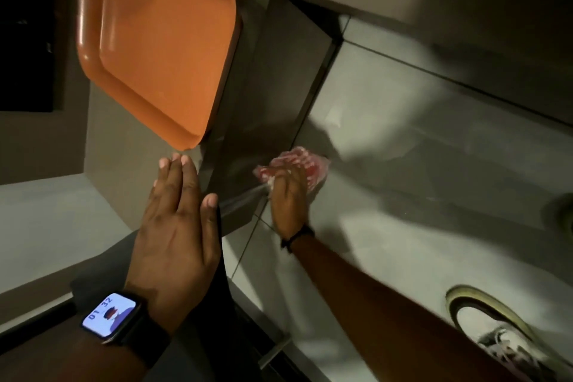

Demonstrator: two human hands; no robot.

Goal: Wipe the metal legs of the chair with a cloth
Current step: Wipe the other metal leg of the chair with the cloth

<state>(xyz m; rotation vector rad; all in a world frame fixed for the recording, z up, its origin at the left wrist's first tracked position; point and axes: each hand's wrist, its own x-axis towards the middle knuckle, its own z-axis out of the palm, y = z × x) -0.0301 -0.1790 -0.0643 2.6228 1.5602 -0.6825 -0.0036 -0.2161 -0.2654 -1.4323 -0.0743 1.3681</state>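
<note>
The chair's orange plastic seat [158, 50] fills the upper left. A thin shiny metal leg [245, 195] runs, blurred, from below the seat toward the floor. My right hand [288, 195] reaches down low and is shut on a red-and-white cloth [297, 161], which is pressed around the lower end of that leg near the floor tiles. My left hand [176, 220] is held flat with fingers extended, just below the seat's near corner, and holds nothing. The other legs are hidden.
A dark panel [273, 87] stands behind the leg, where wall meets the pale tiled floor [418, 164]. A white sneaker [496, 338] sits at the lower right. A smartwatch [108, 315] is on my left wrist. The room is dim.
</note>
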